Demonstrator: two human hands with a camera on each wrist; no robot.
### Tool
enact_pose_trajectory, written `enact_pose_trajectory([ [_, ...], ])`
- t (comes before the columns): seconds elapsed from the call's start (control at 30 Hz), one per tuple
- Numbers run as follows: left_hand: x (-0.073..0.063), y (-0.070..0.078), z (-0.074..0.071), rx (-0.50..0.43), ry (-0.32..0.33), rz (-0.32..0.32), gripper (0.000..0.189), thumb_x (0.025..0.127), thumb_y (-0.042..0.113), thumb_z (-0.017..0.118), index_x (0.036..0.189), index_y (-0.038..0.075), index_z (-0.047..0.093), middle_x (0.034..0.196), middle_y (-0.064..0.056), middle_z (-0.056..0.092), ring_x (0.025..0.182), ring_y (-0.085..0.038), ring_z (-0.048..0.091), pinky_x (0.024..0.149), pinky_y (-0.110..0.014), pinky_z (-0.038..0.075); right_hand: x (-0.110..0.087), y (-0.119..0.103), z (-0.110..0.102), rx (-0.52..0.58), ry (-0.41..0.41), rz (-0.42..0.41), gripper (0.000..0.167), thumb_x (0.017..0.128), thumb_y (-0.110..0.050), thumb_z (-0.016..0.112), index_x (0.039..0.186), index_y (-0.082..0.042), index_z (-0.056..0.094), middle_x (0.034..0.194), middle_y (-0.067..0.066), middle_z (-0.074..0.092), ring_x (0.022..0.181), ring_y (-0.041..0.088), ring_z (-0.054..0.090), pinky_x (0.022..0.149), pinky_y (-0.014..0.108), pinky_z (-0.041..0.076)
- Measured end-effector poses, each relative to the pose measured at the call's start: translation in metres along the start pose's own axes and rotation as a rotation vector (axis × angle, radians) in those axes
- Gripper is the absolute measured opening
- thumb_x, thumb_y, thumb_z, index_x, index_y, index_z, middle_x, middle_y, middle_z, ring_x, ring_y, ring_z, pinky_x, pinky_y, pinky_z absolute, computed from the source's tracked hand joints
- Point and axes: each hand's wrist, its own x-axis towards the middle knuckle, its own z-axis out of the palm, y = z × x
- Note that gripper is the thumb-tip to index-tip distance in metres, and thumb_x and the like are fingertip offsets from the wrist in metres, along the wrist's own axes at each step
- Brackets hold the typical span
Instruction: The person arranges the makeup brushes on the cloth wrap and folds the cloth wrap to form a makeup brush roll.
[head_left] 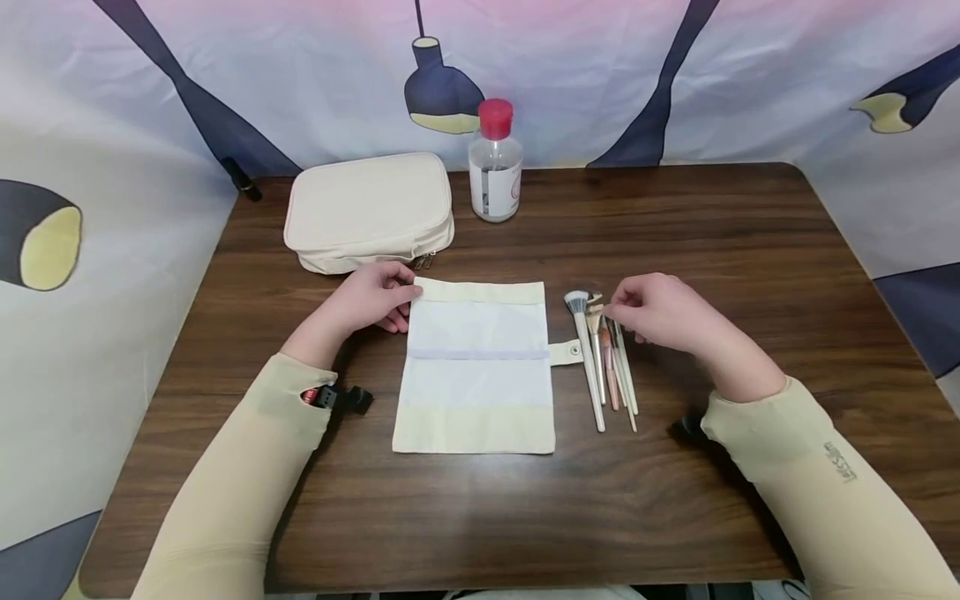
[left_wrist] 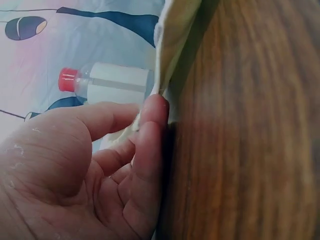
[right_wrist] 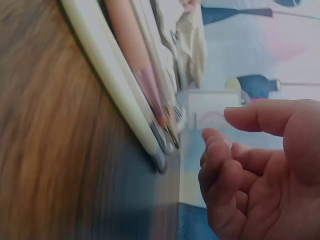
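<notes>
A cream fabric brush roll lies spread flat on the table, its snap strap pointing right. At its top left corner my left hand pinches the edge. The left wrist view shows the thumb and fingers of that hand on either side of the fabric. Several makeup brushes lie beside the strap, among them a large white one and a pink one. Just right of their heads hovers my right hand, fingers loosely bent. In the right wrist view a gap shows between its thumb and fingers.
A cream zippered case stands at the back left. Next to it is a clear bottle with a red cap. A small black object sits at the table's back left corner. Printed cloth hangs behind the wooden table.
</notes>
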Motion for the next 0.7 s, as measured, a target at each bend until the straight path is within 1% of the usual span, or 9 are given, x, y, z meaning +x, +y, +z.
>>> enact_pose_trajectory([
  [0.07, -0.001, -0.002, 0.000, 0.004, 0.008, 0.000, 0.026, 0.103, 0.019, 0.063, 0.119, -0.001, 0.057, 0.076, -0.012, 0.064, 0.059, -0.020, 0.070, 0.057, -0.033, 0.062, 0.005, -0.007, 0.003, -0.035, -0.033, -0.006, 0.026, 0.101, -0.032, 0.062, 0.099, -0.008, 0.069, 0.071, 0.006, 0.065, 0.059, 0.019, 0.062, 0.060, 0.034, 0.051],
  [0.13, -0.001, -0.004, 0.000, -0.002, 0.006, -0.002, 0.022, 0.103, 0.019, 0.063, 0.113, 0.000, 0.058, 0.075, -0.011, 0.064, 0.059, -0.019, 0.069, 0.057, -0.033, 0.062, 0.009, -0.012, 0.005, -0.058, -0.050, 0.001, 0.027, 0.101, -0.034, 0.062, 0.095, -0.008, 0.068, 0.066, 0.006, 0.063, 0.055, 0.018, 0.061, 0.058, 0.033, 0.051],
  [0.27, 0.000, -0.008, -0.001, -0.009, -0.017, 0.009, 0.021, 0.103, 0.020, 0.063, 0.108, 0.000, 0.059, 0.076, -0.010, 0.065, 0.059, -0.019, 0.069, 0.057, -0.032, 0.061, 0.014, -0.019, 0.009, -0.080, -0.057, 0.005, 0.028, 0.100, -0.032, 0.060, 0.087, -0.008, 0.068, 0.061, 0.004, 0.063, 0.051, 0.018, 0.059, 0.056, 0.033, 0.049],
  [0.33, 0.000, -0.009, -0.002, 0.018, -0.015, 0.032, 0.021, 0.103, 0.022, 0.063, 0.107, 0.001, 0.061, 0.075, -0.008, 0.065, 0.055, -0.018, 0.066, 0.054, -0.030, 0.058, 0.015, -0.021, 0.012, -0.084, -0.051, -0.004, 0.027, 0.099, -0.031, 0.061, 0.085, -0.008, 0.067, 0.061, 0.004, 0.065, 0.051, 0.017, 0.059, 0.055, 0.033, 0.048],
  [0.43, 0.000, -0.010, -0.004, 0.064, -0.018, 0.071, 0.022, 0.102, 0.024, 0.064, 0.105, 0.002, 0.061, 0.068, -0.005, 0.062, 0.048, -0.017, 0.059, 0.049, -0.030, 0.051, 0.017, -0.023, 0.015, -0.097, -0.048, -0.002, 0.026, 0.098, -0.031, 0.061, 0.087, -0.009, 0.067, 0.063, 0.004, 0.067, 0.052, 0.017, 0.061, 0.054, 0.033, 0.050],
  [0.5, 0.000, -0.009, -0.005, 0.083, -0.031, 0.084, 0.023, 0.102, 0.025, 0.065, 0.105, 0.003, 0.061, 0.063, -0.002, 0.058, 0.045, -0.017, 0.056, 0.047, -0.031, 0.048, 0.018, -0.023, 0.018, -0.103, -0.060, 0.013, 0.025, 0.098, -0.032, 0.062, 0.090, -0.009, 0.067, 0.065, 0.003, 0.068, 0.052, 0.016, 0.062, 0.054, 0.033, 0.052],
  [0.6, 0.000, -0.010, -0.006, 0.077, -0.052, 0.088, 0.024, 0.102, 0.026, 0.065, 0.104, 0.003, 0.060, 0.058, -0.001, 0.054, 0.046, -0.018, 0.056, 0.048, -0.032, 0.049, 0.018, -0.023, 0.022, -0.129, -0.077, 0.027, 0.027, 0.099, -0.034, 0.063, 0.092, -0.008, 0.066, 0.062, 0.003, 0.065, 0.051, 0.016, 0.061, 0.054, 0.032, 0.051],
  [0.7, 0.000, -0.012, -0.007, 0.077, -0.043, 0.092, 0.024, 0.102, 0.025, 0.065, 0.103, 0.002, 0.060, 0.058, -0.001, 0.054, 0.047, -0.018, 0.058, 0.049, -0.031, 0.050, 0.020, -0.024, 0.025, -0.159, -0.072, 0.024, 0.029, 0.098, -0.035, 0.064, 0.091, -0.007, 0.066, 0.059, 0.002, 0.062, 0.050, 0.016, 0.061, 0.054, 0.032, 0.049],
])
